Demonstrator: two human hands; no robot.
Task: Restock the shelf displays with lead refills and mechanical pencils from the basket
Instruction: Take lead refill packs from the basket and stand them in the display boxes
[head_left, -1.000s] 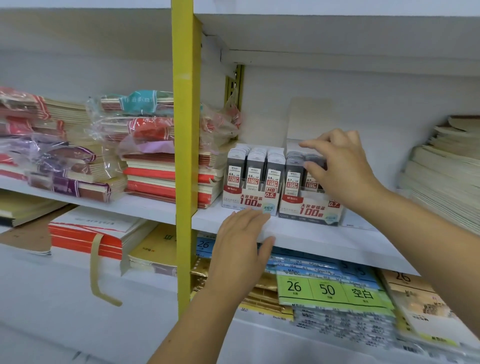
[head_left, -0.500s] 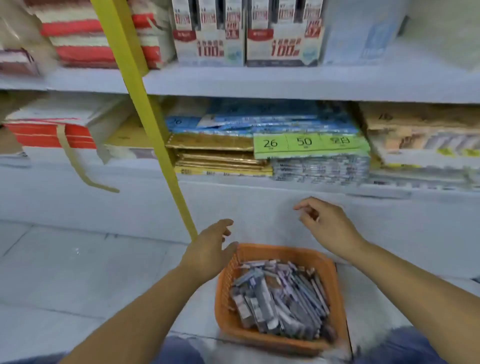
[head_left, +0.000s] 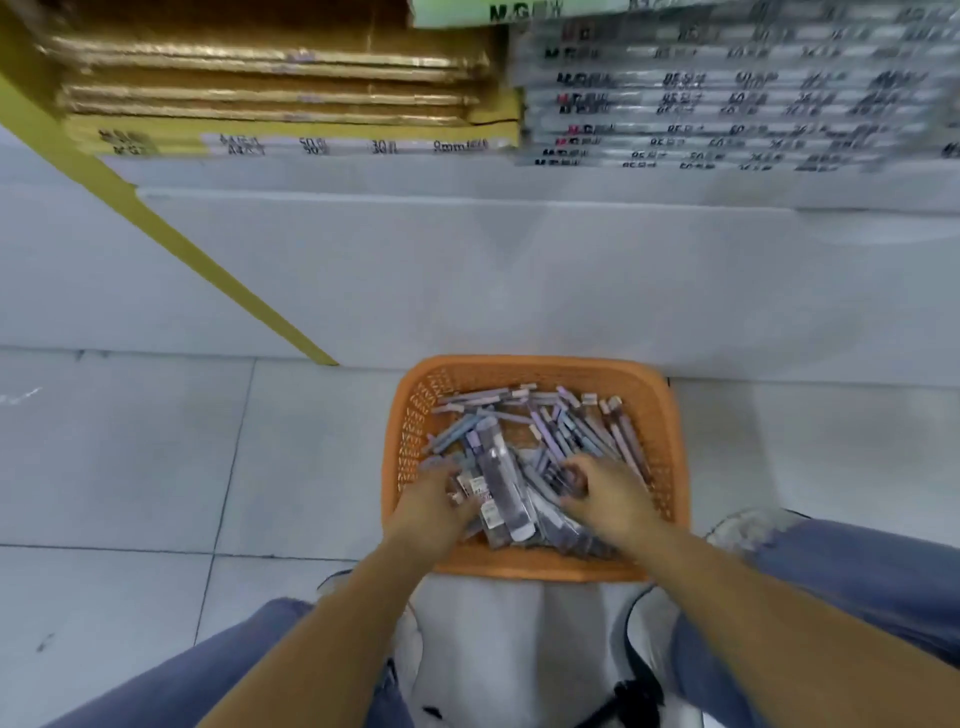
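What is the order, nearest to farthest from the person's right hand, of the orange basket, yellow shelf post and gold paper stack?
1. Orange basket: the right hand is inside it.
2. Yellow shelf post: foot left of the basket.
3. Gold paper stack: on the shelf, upper left.

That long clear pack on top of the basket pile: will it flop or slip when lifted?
Likely stiff: the pack lies straight across the uneven pile. Probably light, being slim. Its shiny face may be slippery, and lifting it could shift loose neighbours in the basket.
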